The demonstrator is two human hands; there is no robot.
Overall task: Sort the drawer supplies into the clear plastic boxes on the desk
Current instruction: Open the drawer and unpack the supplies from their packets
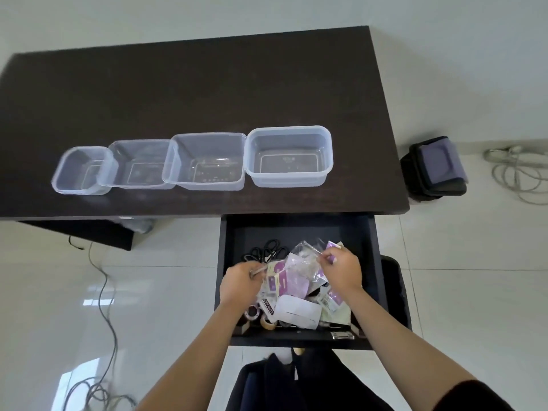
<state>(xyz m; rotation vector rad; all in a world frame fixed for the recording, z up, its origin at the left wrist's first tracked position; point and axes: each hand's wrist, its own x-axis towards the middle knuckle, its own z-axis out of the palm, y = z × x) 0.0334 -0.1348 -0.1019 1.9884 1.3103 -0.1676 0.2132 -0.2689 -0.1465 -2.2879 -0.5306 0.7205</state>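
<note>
Head view: both hands in open drawer (299,229), first pick. Left hand (241,281) pinches a small metal item; right hand (341,271) pinches a clear packet (305,259) atop the supply pile. Four clear boxes (289,155) sit empty on desk (192,84). Next: lift clear, choose box. Scissors (268,252) lie just behind; loose packets may snag.
</note>
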